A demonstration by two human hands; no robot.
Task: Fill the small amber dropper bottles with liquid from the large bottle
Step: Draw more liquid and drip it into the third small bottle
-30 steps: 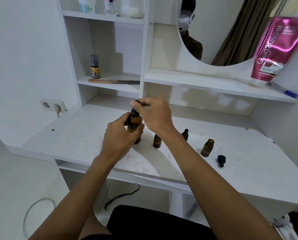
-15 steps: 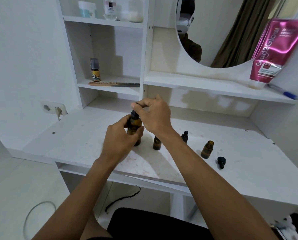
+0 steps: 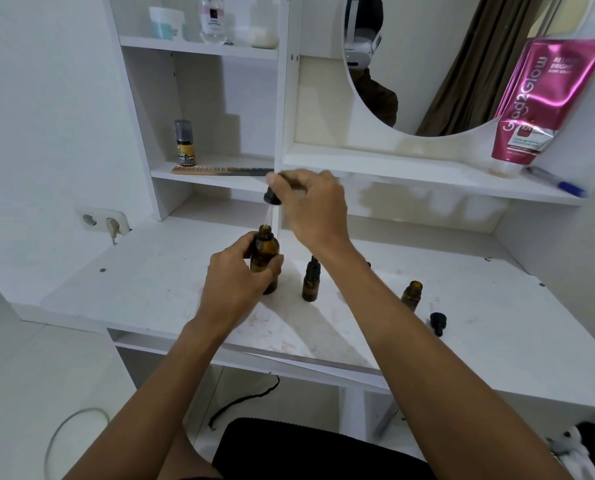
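**Head camera: dropper stands over the large bottle, open vial waits to my right**

Head view, at the white tabletop (image 3: pixel 479 306). My left hand (image 3: pixel 233 282) grips the large bottle (image 3: pixel 265 258), fingers curled round its amber body, and holds it upright with its mouth open to the ceiling. My right hand (image 3: pixel 310 209) pinches the black bulb of the dropper (image 3: pixel 272 198) between thumb and fingertips. The glass tube runs almost vertically, its tip pointing down at the bottle's mouth. I cannot tell whether the tip has cleared the rim.

The open small bottle (image 3: pixel 412 294) stands upright to the right of my right forearm, mouth up, with its loose dropper cap (image 3: pixel 438 322) lying just beside it. My right hand is the nearer one to it. A capped small bottle (image 3: pixel 311 280) stands between it and the large bottle.
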